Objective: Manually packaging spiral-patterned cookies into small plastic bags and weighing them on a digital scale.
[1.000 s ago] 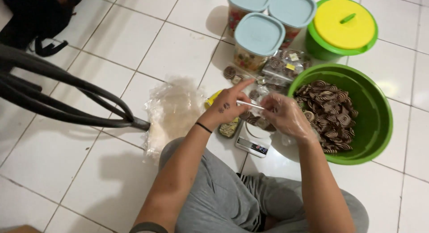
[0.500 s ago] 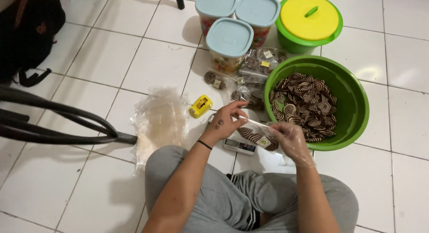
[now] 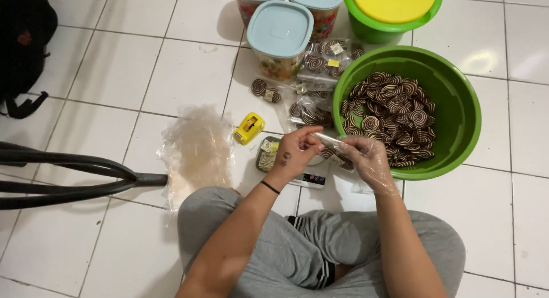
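Clear plastic bag of spiral cookies (image 3: 331,144) held btwn both hands, above the floor w/ person seated cross-legged.

Left hand (image 3: 294,152) pinches the bag's top edge, fingers closed on it; right hand (image 3: 369,158), in a thin clear glove, grips the other end, fingers curled shut round it. Bag sits just beside the green basin (image 3: 457,98) rim; basin holds a heap of brown-white spiral cookies (image 3: 389,115). Under the hands: small scale (image 3: 309,179) on white tile floor (image 3: 103,63). Yellow tape dispenser (image 3: 249,128) near left hand, pile of empty clear bags (image 3: 197,152) further left. Filled packs (image 3: 311,112) & blue-lidded jars (image 3: 280,35) beyond; yellow-lidded green tub (image 3: 394,9) at top.
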